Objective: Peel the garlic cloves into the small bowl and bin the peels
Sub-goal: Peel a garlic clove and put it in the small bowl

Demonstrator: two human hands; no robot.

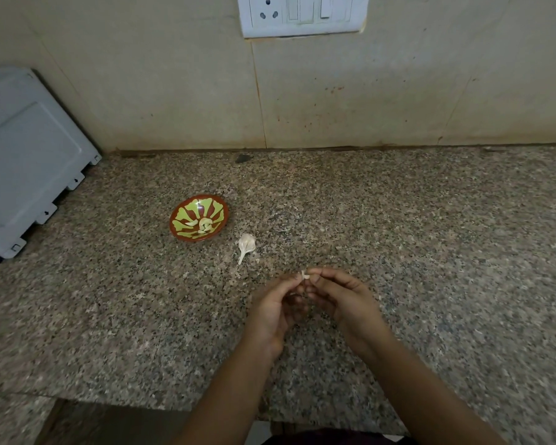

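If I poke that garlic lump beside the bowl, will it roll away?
Probably not far. The garlic lump looks bumpy with a stalk sticking out, so it would likely wobble and stop. It seems small and papery, so probably very light, and its skin may flake onto the speckled counter.

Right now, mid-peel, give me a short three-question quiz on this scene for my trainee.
1. True or false: the small bowl already holds peeled cloves.
2. Where does the garlic bulb lie? A in the bowl; B on the counter beside the bowl; C in a bin.
3. Fill in: the left hand and right hand together pinch one ___.
Key: 1 true; 2 B; 3 clove.
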